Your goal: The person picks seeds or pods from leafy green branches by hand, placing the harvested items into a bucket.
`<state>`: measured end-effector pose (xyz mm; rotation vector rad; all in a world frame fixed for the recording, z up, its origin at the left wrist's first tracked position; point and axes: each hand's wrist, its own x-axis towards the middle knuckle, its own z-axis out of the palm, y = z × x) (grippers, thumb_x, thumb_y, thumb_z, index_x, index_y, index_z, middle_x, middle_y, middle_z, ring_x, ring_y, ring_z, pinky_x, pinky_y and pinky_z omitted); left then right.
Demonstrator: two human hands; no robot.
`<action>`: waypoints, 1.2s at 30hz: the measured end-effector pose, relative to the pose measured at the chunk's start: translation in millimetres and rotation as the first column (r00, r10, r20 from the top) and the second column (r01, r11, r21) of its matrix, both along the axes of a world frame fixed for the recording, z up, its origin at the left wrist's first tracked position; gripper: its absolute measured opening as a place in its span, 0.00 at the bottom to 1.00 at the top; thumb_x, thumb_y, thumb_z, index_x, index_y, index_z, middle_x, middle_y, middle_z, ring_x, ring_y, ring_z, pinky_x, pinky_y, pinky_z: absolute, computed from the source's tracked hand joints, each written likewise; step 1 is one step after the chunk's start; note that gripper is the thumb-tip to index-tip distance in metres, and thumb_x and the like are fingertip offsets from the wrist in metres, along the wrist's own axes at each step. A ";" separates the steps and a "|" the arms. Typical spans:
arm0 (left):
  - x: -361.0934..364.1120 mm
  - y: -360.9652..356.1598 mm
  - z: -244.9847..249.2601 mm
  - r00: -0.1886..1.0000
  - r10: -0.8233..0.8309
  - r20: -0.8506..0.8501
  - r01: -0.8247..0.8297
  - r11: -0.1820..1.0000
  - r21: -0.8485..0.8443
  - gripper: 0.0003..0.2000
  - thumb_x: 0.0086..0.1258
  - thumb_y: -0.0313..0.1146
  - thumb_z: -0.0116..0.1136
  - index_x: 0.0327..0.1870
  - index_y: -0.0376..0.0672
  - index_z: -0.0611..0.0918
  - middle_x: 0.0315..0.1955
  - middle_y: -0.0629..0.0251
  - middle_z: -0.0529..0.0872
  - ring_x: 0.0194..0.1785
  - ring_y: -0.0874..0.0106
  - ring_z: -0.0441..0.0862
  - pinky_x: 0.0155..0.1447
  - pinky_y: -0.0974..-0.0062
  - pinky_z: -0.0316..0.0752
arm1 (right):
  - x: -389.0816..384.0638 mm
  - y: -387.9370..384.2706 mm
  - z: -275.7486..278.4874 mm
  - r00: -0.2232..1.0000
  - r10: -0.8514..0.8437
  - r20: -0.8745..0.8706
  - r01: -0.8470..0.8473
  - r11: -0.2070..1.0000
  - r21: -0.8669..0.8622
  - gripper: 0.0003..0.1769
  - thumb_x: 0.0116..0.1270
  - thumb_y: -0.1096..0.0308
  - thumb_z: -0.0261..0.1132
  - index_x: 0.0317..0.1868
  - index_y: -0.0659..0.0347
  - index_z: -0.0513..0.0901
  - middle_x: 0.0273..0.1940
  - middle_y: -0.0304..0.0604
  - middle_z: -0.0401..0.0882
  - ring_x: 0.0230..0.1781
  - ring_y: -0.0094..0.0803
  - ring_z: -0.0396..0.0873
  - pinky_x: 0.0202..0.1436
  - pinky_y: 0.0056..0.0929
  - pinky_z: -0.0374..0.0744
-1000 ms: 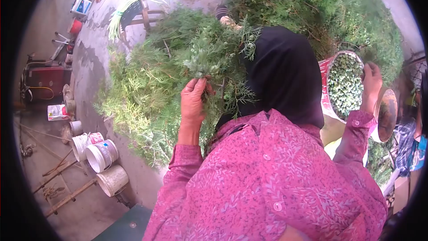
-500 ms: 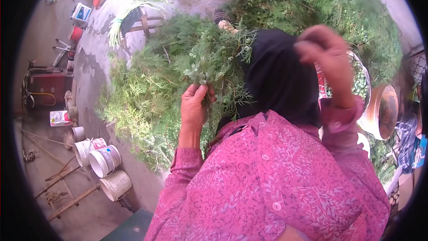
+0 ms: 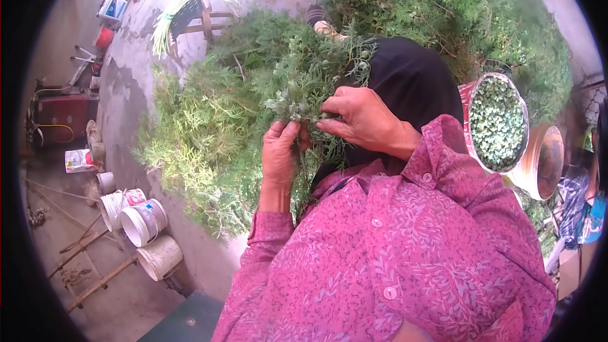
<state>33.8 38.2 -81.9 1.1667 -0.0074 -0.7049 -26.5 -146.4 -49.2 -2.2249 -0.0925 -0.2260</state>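
My left hand [image 3: 278,152] is closed around the stem of a cypress sprig [image 3: 294,96] that bears pale green, knobbly cones. Just to its right, my right hand [image 3: 373,120] pinches at the sprig, thumb and forefinger close together; the small bit between those fingertips is mostly hidden. Behind and below my hands spreads a heap of cut cypress branches [image 3: 196,126], partly against my dark-covered knee [image 3: 411,76]. On the right a red and white bucket [image 3: 468,96] is filled with small green cones [image 3: 499,123].
A second bucket [image 3: 550,163] leans beside the filled one. More cypress branches [image 3: 430,6] lie beyond my knee. Several white pails [image 3: 159,258] and a wooden ladder-like frame [image 3: 101,284] are at left. A small stool [image 3: 206,22] with long green stalks [image 3: 166,28] stands ahead.
My right hand has come from the raised position near the bucket, over to the left, and now meets the sprig. My left hand keeps its hold on the sprig.
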 end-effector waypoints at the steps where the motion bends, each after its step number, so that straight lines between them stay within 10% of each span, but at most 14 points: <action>1: 0.1 0.5 -0.9 1.000 -0.007 -0.003 0.007 0.999 -0.037 0.06 0.62 0.31 0.57 0.37 0.42 0.79 0.24 0.71 0.78 0.26 0.80 0.72 0.28 0.81 0.68 | 1.8 0.0 -3.2 0.997 0.036 0.063 -0.038 0.999 0.027 0.11 0.51 0.65 0.67 0.31 0.63 0.79 0.24 0.46 0.74 0.25 0.40 0.74 0.28 0.33 0.72; 3: -1.4 -1.8 2.9 0.999 0.019 -0.048 -0.022 0.998 -0.054 0.05 0.62 0.31 0.57 0.35 0.42 0.78 0.22 0.71 0.77 0.24 0.79 0.70 0.28 0.80 0.67 | 2.0 -0.8 4.9 0.989 0.070 0.127 -0.078 0.996 0.053 0.10 0.54 0.64 0.65 0.30 0.63 0.80 0.23 0.44 0.75 0.22 0.37 0.75 0.25 0.30 0.72; 4: -1.4 -2.5 4.0 0.995 0.043 -0.089 -0.049 0.996 -0.070 0.04 0.63 0.31 0.57 0.33 0.42 0.78 0.21 0.70 0.76 0.22 0.79 0.69 0.27 0.79 0.66 | -0.7 -4.0 12.9 0.978 0.136 -0.158 -0.063 0.915 0.399 0.10 0.56 0.65 0.62 0.31 0.64 0.81 0.22 0.43 0.77 0.19 0.31 0.74 0.22 0.27 0.72; 5: 2.2 3.1 0.4 0.995 0.045 -0.088 -0.051 0.996 -0.067 0.04 0.63 0.31 0.57 0.33 0.42 0.78 0.21 0.70 0.76 0.22 0.79 0.69 0.27 0.79 0.66 | -2.8 -7.5 22.0 0.877 0.287 -0.386 0.060 0.732 0.678 0.10 0.58 0.66 0.59 0.31 0.65 0.81 0.22 0.42 0.78 0.15 0.26 0.73 0.20 0.24 0.71; 8: 11.7 15.9 -8.4 0.985 0.103 -0.142 -0.133 0.967 -0.217 0.04 0.63 0.31 0.56 0.30 0.42 0.76 0.19 0.70 0.73 0.20 0.78 0.67 0.27 0.79 0.66 | -9.0 -36.8 20.1 0.924 0.303 -0.233 0.127 0.332 0.935 0.12 0.59 0.69 0.54 0.35 0.67 0.81 0.24 0.40 0.79 0.17 0.20 0.74 0.20 0.17 0.71; 14: 1.9 -6.2 1.3 0.990 0.079 -0.117 -0.098 0.982 -0.163 0.05 0.63 0.32 0.55 0.31 0.41 0.74 0.19 0.70 0.71 0.19 0.77 0.66 0.27 0.78 0.66 | -3.2 3.0 -13.2 0.801 0.358 -0.480 0.074 0.736 0.673 0.18 0.58 0.68 0.61 0.48 0.65 0.73 0.30 0.37 0.76 0.24 0.18 0.72 0.25 0.18 0.71; 22: -2.4 -9.0 3.8 0.992 0.038 -0.120 -0.053 0.991 -0.126 0.04 0.63 0.29 0.55 0.31 0.40 0.75 0.19 0.69 0.72 0.19 0.78 0.65 0.26 0.80 0.64 | 6.8 8.3 -19.9 0.924 0.243 -0.296 0.178 0.413 0.893 0.16 0.57 0.65 0.67 0.44 0.61 0.77 0.26 0.32 0.75 0.21 0.14 0.67 0.23 0.15 0.67; 32: 1.1 -6.0 5.1 0.985 0.064 -0.161 -0.087 0.986 -0.140 0.03 0.62 0.28 0.54 0.34 0.40 0.76 0.19 0.69 0.72 0.19 0.79 0.64 0.25 0.82 0.62 | 1.7 1.9 -17.3 0.908 0.190 -0.372 0.243 0.483 0.841 0.09 0.58 0.73 0.58 0.41 0.61 0.76 0.24 0.33 0.74 0.17 0.16 0.68 0.20 0.16 0.68; 34: 6.1 2.0 2.5 0.979 0.098 -0.176 -0.132 0.972 -0.193 0.03 0.62 0.28 0.54 0.34 0.40 0.76 0.18 0.70 0.72 0.19 0.79 0.64 0.25 0.82 0.62 | -1.1 -13.4 -12.3 0.937 0.176 -0.302 0.283 0.126 0.951 0.10 0.59 0.74 0.55 0.42 0.63 0.75 0.24 0.36 0.75 0.17 0.19 0.70 0.19 0.15 0.69; 36: 6.2 8.3 6.5 0.992 0.095 -0.086 -0.103 0.990 -0.096 0.04 0.63 0.31 0.54 0.36 0.42 0.75 0.17 0.72 0.69 0.17 0.80 0.62 0.29 0.79 0.63 | -2.9 -12.2 4.8 0.936 0.164 -0.310 0.300 0.084 0.950 0.11 0.60 0.74 0.53 0.43 0.63 0.74 0.25 0.38 0.76 0.16 0.20 0.70 0.19 0.14 0.68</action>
